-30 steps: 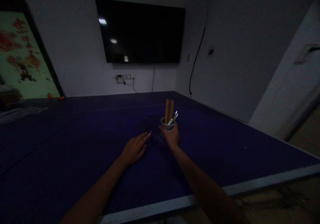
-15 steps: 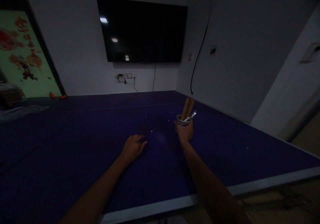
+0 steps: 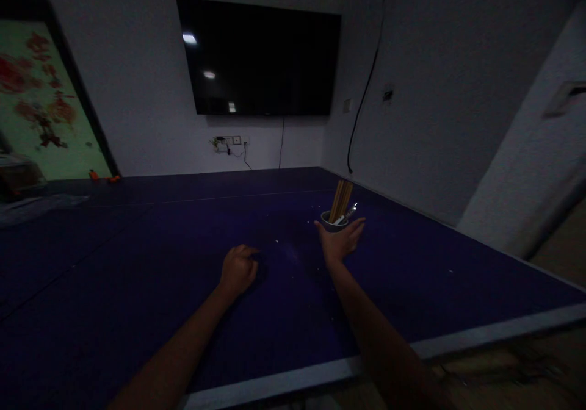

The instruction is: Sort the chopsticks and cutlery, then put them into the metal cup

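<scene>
A grey cup [image 3: 334,226] stands on the dark blue table, holding a bundle of wooden chopsticks [image 3: 341,201] and a shiny metal utensil with a white handle [image 3: 351,211], its kind unclear. Just on the near side of the cup is my right hand [image 3: 337,243], open, thumb and fingers spread to either side; the fingers stand off the cup's right side. My left hand [image 3: 238,269] rests on the table to the left, palm down, fingers loosely bent and one finger reaching out. I see nothing in it, and its palm is hidden.
The blue table [image 3: 183,312] has a pale front edge [image 3: 293,381] and scattered white specks [image 3: 276,241]. Clear plastic sheeting [image 3: 41,205] lies at the far left. A television [image 3: 260,62] hangs on the back wall, and a black cable [image 3: 366,93] runs down the right wall.
My right hand carried the cup to the right, then its fingers spread away from it. My left hand drew back slightly and its fingers bent more.
</scene>
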Available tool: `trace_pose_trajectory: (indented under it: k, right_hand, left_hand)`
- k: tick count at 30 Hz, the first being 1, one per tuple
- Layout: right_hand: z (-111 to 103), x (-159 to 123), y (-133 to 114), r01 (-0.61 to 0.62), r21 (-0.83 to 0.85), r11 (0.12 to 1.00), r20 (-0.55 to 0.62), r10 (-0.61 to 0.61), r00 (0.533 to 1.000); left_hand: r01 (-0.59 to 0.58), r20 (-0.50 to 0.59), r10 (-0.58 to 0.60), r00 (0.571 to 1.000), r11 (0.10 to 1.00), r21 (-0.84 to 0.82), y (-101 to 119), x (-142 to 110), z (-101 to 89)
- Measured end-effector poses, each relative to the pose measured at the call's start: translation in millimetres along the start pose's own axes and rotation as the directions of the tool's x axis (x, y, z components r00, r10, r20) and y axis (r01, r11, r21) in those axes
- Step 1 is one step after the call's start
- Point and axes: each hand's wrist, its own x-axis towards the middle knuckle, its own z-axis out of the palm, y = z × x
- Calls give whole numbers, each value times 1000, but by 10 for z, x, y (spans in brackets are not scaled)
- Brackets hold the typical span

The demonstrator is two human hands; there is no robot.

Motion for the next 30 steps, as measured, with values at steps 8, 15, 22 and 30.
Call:
trace_pose_trajectory:
  k: [8, 15, 22, 30]
  right_hand:
    - [-211, -483, -378, 588, 272, 762, 214, -643, 735]
    - [-150, -1003, -473, 747, 519, 416, 588, -808, 41]
    - [-172, -948, -456, 771, 489, 407, 619, -785, 21]
    - [-179, -935, -466, 768, 445, 460, 663, -746, 63]
  left_hand:
    - [-19, -109, 15, 994, 999, -34, 97, 36, -66]
    - [-195, -12, 195, 981, 971, -137, 166, 46, -103]
    - [-217, 35, 234, 972, 938, -270, 158, 32, 23]
    - [-161, 69, 189, 980, 942, -293, 96, 5, 34]
